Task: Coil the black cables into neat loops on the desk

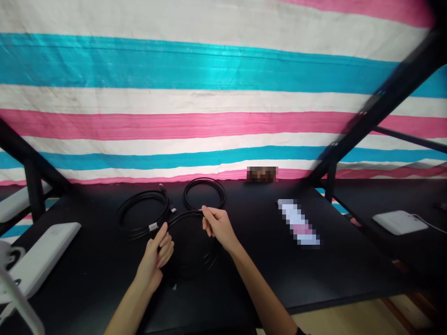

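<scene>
My left hand is closed around a black cable, with the thumb on top. My right hand pinches the same black cable a little farther right, its fingers curled. The held length arches between both hands above the black table; lower loops below my right hand are dark and blurred. Beyond my left hand lies a coiled black cable with a light tag and metal plug ends. A second round coil rests just behind my right hand.
A long white device stands at the left. On the right lie a pixelated flat item and a white box with a cord. A pixelated object sits at the back, before the striped sheet. Black frame bars slope at both sides.
</scene>
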The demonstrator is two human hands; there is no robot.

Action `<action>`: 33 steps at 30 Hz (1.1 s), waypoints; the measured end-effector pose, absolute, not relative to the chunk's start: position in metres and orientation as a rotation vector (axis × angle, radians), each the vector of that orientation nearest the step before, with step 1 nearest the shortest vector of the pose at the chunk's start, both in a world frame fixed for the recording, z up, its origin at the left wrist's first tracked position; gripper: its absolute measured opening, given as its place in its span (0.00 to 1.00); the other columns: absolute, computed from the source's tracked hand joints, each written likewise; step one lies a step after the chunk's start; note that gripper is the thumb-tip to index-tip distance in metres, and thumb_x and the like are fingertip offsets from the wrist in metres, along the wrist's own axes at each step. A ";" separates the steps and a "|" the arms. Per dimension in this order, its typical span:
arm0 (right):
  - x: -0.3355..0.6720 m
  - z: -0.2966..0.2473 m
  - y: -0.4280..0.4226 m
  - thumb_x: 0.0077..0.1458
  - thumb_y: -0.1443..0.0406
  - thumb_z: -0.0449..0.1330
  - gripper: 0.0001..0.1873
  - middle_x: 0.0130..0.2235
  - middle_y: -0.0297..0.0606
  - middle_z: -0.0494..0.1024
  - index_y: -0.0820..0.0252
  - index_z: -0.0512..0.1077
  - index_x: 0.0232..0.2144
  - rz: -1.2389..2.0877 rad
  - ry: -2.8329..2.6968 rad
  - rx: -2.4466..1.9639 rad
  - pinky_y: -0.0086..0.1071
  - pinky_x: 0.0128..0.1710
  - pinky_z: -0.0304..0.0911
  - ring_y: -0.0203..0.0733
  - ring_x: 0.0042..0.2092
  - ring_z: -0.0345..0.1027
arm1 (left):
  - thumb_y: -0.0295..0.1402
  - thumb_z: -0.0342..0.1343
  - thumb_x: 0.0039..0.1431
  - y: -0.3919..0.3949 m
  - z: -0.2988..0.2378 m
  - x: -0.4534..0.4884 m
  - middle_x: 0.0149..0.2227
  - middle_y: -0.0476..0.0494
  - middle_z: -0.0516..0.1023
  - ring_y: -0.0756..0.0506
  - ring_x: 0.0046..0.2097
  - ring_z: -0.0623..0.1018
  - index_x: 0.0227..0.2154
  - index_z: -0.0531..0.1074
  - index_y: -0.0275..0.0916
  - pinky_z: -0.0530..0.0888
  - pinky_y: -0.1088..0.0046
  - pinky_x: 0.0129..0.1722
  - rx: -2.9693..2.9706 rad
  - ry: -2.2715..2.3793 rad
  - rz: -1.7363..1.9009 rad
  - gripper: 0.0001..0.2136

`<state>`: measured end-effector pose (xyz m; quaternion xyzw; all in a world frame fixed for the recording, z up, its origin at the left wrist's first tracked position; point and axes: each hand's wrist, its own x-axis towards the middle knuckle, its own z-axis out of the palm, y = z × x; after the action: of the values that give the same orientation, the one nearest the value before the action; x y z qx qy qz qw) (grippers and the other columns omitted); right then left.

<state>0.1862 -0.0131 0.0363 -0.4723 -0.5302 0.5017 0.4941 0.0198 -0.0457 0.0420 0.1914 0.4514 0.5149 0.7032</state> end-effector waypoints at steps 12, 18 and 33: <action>0.181 0.022 -0.013 0.54 0.58 0.56 0.12 0.29 0.35 0.73 0.61 0.73 0.34 0.833 -1.447 -1.203 0.24 0.21 0.57 0.31 0.22 0.63 | 0.40 0.61 0.49 -0.056 0.026 0.016 0.08 0.62 0.50 0.59 0.10 0.45 0.23 0.69 0.35 0.45 0.85 0.08 0.290 0.738 1.055 0.13; 0.183 0.021 -0.009 0.53 0.57 0.56 0.14 0.20 0.29 0.67 0.62 0.73 0.32 1.044 -1.406 -1.191 0.24 0.19 0.53 0.30 0.20 0.59 | 0.39 0.58 0.53 -0.057 0.030 0.013 0.07 0.62 0.50 0.60 0.09 0.46 0.29 0.72 0.32 0.47 0.86 0.08 0.295 0.840 1.070 0.12; 0.181 0.021 -0.008 0.50 0.55 0.58 0.16 0.22 0.30 0.68 0.62 0.73 0.35 1.244 -1.275 -1.102 0.24 0.17 0.54 0.29 0.19 0.59 | 0.39 0.62 0.47 -0.059 0.033 0.018 0.08 0.63 0.49 0.60 0.08 0.48 0.26 0.71 0.33 0.47 0.86 0.07 0.351 0.934 1.281 0.13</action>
<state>0.1806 -0.0076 0.0208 -0.4555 -0.5273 0.5144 0.5000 0.0180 -0.0592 0.0327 0.1568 0.4175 0.5722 0.6882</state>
